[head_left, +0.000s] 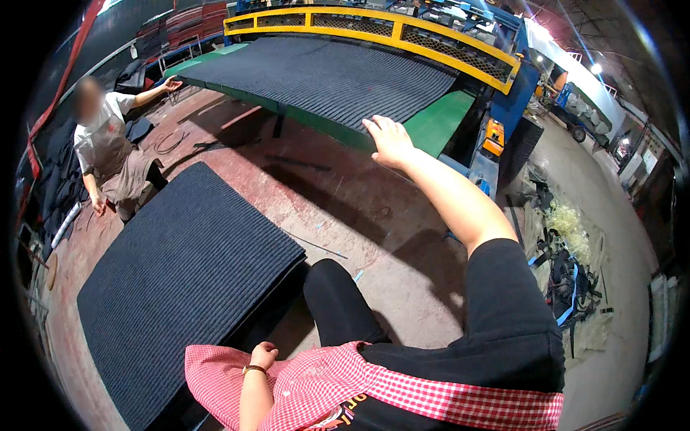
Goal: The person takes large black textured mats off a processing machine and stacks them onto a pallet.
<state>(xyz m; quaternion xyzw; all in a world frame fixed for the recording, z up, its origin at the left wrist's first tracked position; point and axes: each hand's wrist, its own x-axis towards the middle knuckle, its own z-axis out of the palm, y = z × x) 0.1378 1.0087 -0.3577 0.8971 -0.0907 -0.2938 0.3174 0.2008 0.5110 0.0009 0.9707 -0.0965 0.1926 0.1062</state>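
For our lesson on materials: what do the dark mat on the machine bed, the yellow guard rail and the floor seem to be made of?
Dark mat, touched by the right hand: probably ribbed carpet or rubber-backed textile, matte, with fine parallel ridges. Yellow guard rail: painted metal with mesh infill, glossy. Floor: likely concrete, reddish coating worn and scuffed.

Right hand (390, 140) at ribbed mat (323, 75)

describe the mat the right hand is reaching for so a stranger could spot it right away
Find the big machine with the yellow guard rail at the top of the view. On its green table lies a dark ribbed mat, and the right hand rests at its near edge. Unlike the stack of similar mats on the reddish floor, this one sits raised on the machine.
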